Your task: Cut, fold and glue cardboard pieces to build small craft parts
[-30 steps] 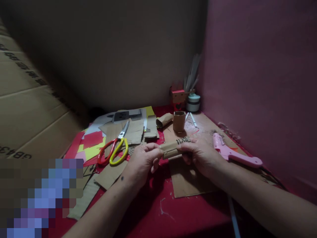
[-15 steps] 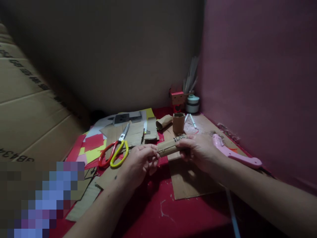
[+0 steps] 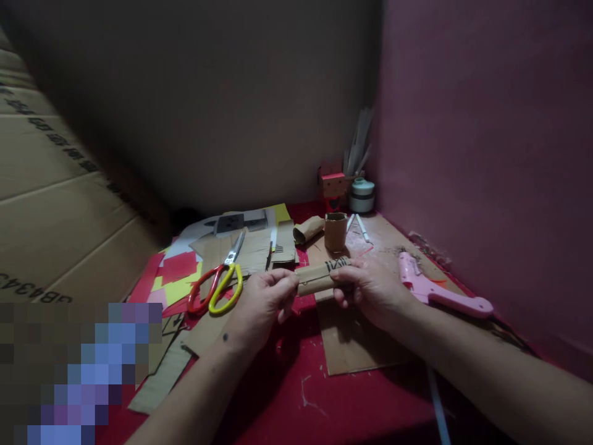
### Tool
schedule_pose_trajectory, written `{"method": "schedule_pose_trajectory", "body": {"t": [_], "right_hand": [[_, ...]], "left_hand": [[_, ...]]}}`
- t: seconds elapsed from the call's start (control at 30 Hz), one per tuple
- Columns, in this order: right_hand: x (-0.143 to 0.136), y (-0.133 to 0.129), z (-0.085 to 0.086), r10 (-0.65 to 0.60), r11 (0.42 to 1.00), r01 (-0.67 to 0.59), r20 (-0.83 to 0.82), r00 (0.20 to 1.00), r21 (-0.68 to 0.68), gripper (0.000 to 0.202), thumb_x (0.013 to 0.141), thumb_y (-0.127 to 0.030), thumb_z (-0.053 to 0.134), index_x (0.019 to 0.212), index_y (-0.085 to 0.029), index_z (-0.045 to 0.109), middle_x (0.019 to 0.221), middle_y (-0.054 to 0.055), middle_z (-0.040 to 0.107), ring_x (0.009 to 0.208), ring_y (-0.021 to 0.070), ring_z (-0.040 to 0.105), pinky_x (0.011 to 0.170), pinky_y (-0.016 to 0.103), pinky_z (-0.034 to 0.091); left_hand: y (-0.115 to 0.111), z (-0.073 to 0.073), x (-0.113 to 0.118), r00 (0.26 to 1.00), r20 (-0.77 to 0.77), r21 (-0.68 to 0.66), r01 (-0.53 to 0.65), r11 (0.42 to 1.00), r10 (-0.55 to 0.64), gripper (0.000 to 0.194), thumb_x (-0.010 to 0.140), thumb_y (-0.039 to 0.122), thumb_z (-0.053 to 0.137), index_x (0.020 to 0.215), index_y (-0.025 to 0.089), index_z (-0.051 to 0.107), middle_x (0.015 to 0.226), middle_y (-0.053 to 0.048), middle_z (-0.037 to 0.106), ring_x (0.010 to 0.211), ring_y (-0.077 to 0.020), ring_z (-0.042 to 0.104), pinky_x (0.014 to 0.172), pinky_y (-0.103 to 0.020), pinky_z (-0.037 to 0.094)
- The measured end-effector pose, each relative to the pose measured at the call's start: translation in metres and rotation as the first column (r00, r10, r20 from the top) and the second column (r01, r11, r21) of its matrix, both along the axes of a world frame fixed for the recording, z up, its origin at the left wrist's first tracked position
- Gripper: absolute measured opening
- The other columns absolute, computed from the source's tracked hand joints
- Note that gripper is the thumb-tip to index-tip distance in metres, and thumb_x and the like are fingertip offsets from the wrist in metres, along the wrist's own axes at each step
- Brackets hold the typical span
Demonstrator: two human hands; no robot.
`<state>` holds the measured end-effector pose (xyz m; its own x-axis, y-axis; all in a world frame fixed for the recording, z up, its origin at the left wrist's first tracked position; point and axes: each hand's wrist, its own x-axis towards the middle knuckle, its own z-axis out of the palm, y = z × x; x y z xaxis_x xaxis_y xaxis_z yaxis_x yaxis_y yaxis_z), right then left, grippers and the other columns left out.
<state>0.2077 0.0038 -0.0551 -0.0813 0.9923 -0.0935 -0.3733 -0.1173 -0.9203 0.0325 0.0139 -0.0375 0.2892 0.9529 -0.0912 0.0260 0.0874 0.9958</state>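
Between my two hands is a rolled cardboard tube (image 3: 315,282) with black print near its right end and a seam along its side. My left hand (image 3: 273,293) pinches the tube's left end between thumb and fingers. Its right end is gripped by my right hand (image 3: 364,284), thumb on the near side. Under my right hand lies a flat cardboard sheet (image 3: 343,349). Just beyond the tube stand an upright short cardboard tube (image 3: 335,233) and another cardboard roll (image 3: 309,230) on its side.
Scissors (image 3: 225,281) with red and yellow handles lie left on cardboard scraps (image 3: 250,250). A pink glue gun (image 3: 440,295) rests at the right. Behind are a small cardboard figure (image 3: 332,185) and a light blue jar (image 3: 362,195). A large cardboard box (image 3: 60,185) borders the left.
My left fingers have closed more firmly on the tube's left end. The tube has tilted slightly toward level. The whole view has shifted a little.
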Motion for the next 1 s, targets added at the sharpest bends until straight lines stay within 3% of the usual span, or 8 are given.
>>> {"method": "schedule_pose_trajectory", "body": {"t": [0.17,0.37,0.63,0.8,1.0], "right_hand": [[0.001,-0.001,0.004,0.03,0.999,-0.031,-0.03,0.999,-0.014,0.007,0.062,-0.016,0.059,0.065,-0.015,0.053,0.056,0.001,0.056,0.044,0.0098,0.053,0.039,0.021,0.038],[0.006,-0.002,0.01,0.088,0.996,-0.087,-0.095,0.992,0.017,0.008,0.064,-0.018,0.059,0.07,-0.015,0.056,0.064,0.004,0.059,0.053,0.0142,0.059,0.042,0.023,0.04],[0.003,-0.001,0.001,0.046,0.999,-0.048,0.116,0.992,0.014,0.011,0.066,-0.022,0.065,0.072,-0.014,0.061,0.056,0.002,0.059,0.047,0.0106,0.054,0.04,0.021,0.037],[-0.002,-0.004,0.002,0.024,0.999,-0.03,0.171,0.985,0.03,0.006,0.066,-0.019,0.064,0.07,-0.016,0.062,0.051,0.0,0.056,0.043,0.009,0.05,0.038,0.02,0.035],[-0.005,-0.005,0.003,0.011,0.997,-0.032,0.274,0.962,0.07,0.005,0.068,-0.02,0.061,0.064,-0.017,0.059,0.043,-0.003,0.05,0.037,0.0073,0.042,0.035,0.02,0.029]], "left_hand": [[-0.001,0.002,0.0,0.987,-0.146,0.101,-0.053,0.994,0.067,0.024,0.075,0.031,0.057,0.058,0.015,0.052,0.041,0.006,0.04,0.036,-0.0048,0.032,0.039,-0.019,0.022],[0.004,-0.005,-0.004,0.979,-0.177,0.134,-0.078,0.988,0.102,0.022,0.076,0.033,0.056,0.062,0.016,0.055,0.041,0.006,0.041,0.036,-0.0051,0.031,0.04,-0.019,0.022],[0.002,-0.007,-0.001,1.0,-0.022,-0.035,0.009,0.999,-0.01,0.024,0.074,0.033,0.06,0.059,0.015,0.056,0.049,0.004,0.047,0.039,-0.0047,0.036,0.04,-0.018,0.023],[0.001,-0.01,0.003,1.0,0.0,-0.072,-0.014,0.997,0.014,0.018,0.068,0.031,0.069,0.073,0.014,0.068,0.05,0.003,0.052,0.04,-0.0045,0.037,0.04,-0.018,0.022],[0.001,-0.017,0.008,0.997,0.07,-0.083,-0.011,0.997,0.017,0.013,0.066,0.024,0.069,0.073,0.014,0.071,0.051,0.0,0.058,0.041,-0.0048,0.039,0.04,-0.017,0.023]]}}
